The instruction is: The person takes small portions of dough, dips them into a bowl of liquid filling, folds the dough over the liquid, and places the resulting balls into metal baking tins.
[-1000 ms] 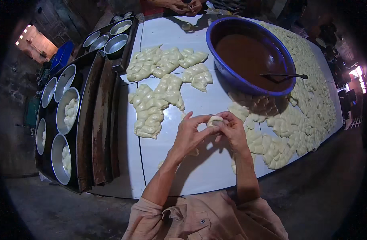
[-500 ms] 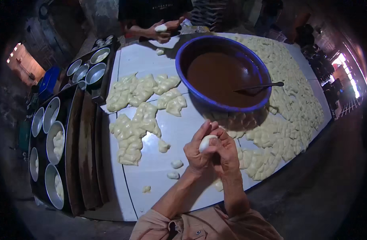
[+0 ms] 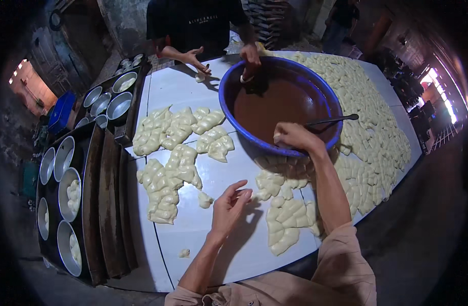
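Note:
My left hand hovers over the white tabletop with loosely bent fingers apart and no object visible in it. My right hand reaches over the near rim of a blue basin with fingers curled together. What it holds, if anything, is hidden. Smooth brown liquid or paste fills the basin. A dark-handled spoon or ladle rests in it. Pale lobed dough pieces lie between my arms, and a small dough lump sits left of my left hand.
Across the table, a person's hand dips over the basin's far rim; their other hand is at the far edge. Dough sheets lie left, a broad dough mass right. Round metal pans, some with dough, stand on dark trays.
My hands have parted: the right moved forward to the basin, the left dropped over the table. The white dough ball is out of sight. The other person's hand has moved into the basin.

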The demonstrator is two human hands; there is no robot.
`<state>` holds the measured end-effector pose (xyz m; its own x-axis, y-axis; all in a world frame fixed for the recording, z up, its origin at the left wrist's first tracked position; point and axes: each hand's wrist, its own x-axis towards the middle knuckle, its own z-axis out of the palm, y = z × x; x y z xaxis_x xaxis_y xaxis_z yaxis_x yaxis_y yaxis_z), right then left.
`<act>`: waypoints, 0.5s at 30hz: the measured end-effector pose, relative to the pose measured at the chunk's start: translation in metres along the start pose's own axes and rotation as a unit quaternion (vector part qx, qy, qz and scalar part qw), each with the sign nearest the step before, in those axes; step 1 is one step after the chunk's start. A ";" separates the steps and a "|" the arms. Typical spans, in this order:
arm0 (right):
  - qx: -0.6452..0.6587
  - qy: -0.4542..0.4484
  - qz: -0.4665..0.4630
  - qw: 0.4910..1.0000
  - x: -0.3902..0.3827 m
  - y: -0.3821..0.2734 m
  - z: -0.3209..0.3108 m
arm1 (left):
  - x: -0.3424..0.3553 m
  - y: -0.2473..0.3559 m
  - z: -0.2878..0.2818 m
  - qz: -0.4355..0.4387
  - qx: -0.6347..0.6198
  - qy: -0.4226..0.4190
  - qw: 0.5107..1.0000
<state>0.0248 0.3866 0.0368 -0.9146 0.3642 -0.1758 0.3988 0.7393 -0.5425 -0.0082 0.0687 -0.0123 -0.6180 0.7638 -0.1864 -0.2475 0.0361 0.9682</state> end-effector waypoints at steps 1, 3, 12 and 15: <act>0.001 -0.002 -0.004 1.000 0.005 -0.002 0.004 | -0.003 0.000 -0.004 0.001 0.001 0.005 1.000; -0.052 -0.104 -0.024 0.993 0.011 -0.003 0.010 | -0.007 0.001 -0.009 -0.023 0.007 -0.012 1.000; 0.520 -0.037 -0.013 0.853 -0.031 -0.073 0.004 | 0.006 0.010 0.005 -0.021 -0.043 -0.008 0.999; 0.662 -0.014 -0.011 0.749 -0.052 -0.095 0.036 | 0.008 0.028 0.025 -0.007 -0.168 -0.002 0.986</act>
<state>0.0316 0.2769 0.0680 -0.9280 0.3354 -0.1625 -0.0162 -0.4719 -0.8815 -0.0017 0.0916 0.0178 -0.6093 0.7677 -0.1984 -0.4906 -0.1684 0.8550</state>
